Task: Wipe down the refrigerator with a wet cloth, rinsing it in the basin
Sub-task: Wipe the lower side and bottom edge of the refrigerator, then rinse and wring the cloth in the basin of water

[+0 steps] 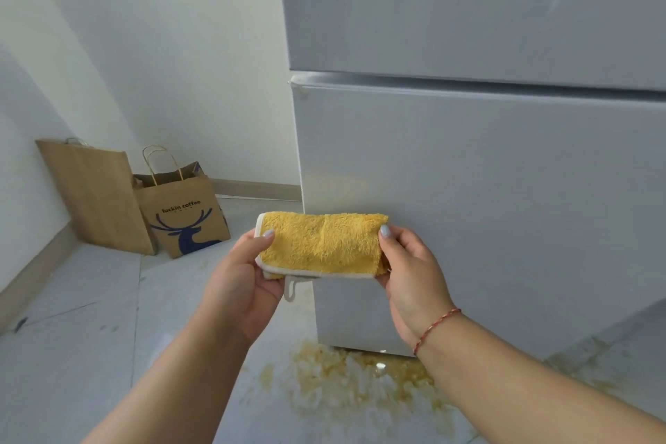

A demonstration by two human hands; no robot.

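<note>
- Yellow cloth (322,244): folded, white-edged, held level in front of the lower refrigerator door (486,198).
- Left hand (248,274): thumb and fingers pinch the cloth's left end.
- Right hand (411,270): pinches the right end; red string bracelet (434,330) on wrist.
- Floor (90,353): yellowish stain (353,382) below the refrigerator.
- Two paper bags (180,213) lean against the wall.

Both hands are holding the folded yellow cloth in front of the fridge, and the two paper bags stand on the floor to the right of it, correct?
Not quite. The head view shows the two brown paper bags left of the grey refrigerator. Both hands, left and right, do hold the folded yellow cloth.
</note>
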